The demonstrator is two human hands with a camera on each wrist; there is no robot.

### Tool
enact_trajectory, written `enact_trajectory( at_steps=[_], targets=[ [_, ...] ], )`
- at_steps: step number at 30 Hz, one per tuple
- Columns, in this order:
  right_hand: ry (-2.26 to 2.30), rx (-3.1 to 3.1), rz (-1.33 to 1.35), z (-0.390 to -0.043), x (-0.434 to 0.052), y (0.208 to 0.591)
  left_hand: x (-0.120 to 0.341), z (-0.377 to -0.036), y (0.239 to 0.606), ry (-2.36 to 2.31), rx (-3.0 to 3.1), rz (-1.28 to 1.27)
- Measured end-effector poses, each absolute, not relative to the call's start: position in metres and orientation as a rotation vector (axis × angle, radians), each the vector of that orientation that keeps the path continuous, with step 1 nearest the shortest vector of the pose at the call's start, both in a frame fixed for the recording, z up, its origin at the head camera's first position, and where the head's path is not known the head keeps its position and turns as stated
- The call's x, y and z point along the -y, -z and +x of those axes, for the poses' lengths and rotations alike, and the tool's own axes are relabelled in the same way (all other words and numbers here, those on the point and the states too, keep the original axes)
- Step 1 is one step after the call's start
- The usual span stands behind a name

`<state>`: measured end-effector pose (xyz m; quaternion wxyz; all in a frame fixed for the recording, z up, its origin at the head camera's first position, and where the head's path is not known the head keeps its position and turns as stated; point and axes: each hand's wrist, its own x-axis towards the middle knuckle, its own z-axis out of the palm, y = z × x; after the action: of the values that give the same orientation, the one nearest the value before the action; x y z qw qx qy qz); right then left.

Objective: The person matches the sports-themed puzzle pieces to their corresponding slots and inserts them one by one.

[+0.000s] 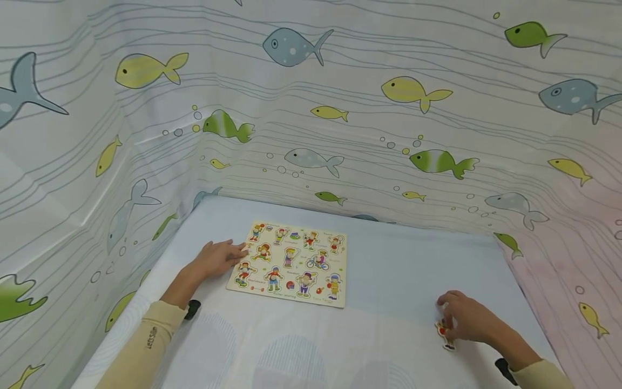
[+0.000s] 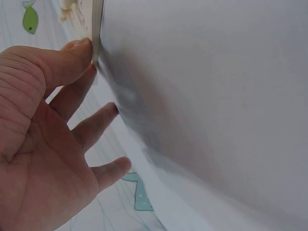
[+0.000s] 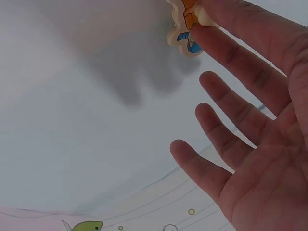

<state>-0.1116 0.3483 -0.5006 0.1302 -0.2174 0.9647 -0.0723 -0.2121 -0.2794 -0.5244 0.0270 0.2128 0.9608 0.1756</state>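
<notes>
A wooden knob puzzle board [image 1: 297, 273] printed with children playing sports lies on the table's left half. My left hand [image 1: 218, 259] holds its left edge, with thumb and index finger pinching the edge [image 2: 96, 29] in the left wrist view; the other fingers are spread. Off to the right, my right hand [image 1: 468, 319] pinches a puzzle piece [image 1: 449, 344] shaped like a small figure. The right wrist view shows the piece [image 3: 184, 44] with a pale knob [image 3: 204, 17] between thumb and index finger, the remaining fingers extended. Part of the piece is hidden by the fingers.
A pale cloth with faint round patterns covers the table [image 1: 398, 270]. Fish-printed sheeting [image 1: 359, 129] stands around the back and sides. Black straps or devices [image 1: 193, 309] show at both wrists.
</notes>
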Motion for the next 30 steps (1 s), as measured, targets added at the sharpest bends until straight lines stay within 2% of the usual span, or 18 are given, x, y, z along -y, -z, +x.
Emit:
enact_trajectory(
  at_steps=[30],
  targets=[
    [0.323, -2.939, -0.811, -0.125, -0.318, 0.476, 0.279, -0.214, 0.526, -0.557, -2.966, 0.617]
  ],
)
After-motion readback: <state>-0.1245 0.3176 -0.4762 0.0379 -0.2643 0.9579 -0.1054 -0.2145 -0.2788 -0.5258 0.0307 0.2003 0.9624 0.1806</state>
